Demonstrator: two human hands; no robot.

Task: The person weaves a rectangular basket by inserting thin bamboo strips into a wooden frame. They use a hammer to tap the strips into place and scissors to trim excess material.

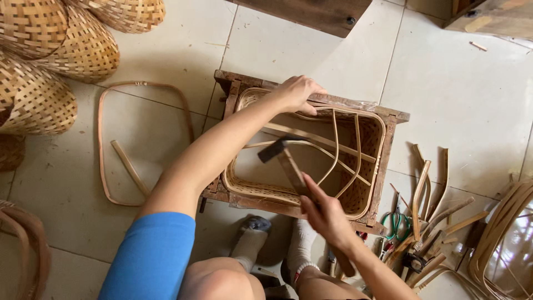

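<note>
Pale floor tiles (461,94) carry a low wooden frame (393,161) with a woven bamboo basket (261,189) seated inside it. Her right hand (327,214) is closed around a hammer (280,153), its head poised over the basket's middle. Farther off, the left hand (297,93) presses flat on the far rim. Walls look fully woven; thin curved ribs (336,147) sit loosely across the opening, apparently not yet fixed. Spare bamboo strips (425,194) lie right, finished baskets (50,61) far left.

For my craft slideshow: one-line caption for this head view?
Left hand steadies a woven bamboo basket in a wooden frame; right hand grips a hammer.
</note>
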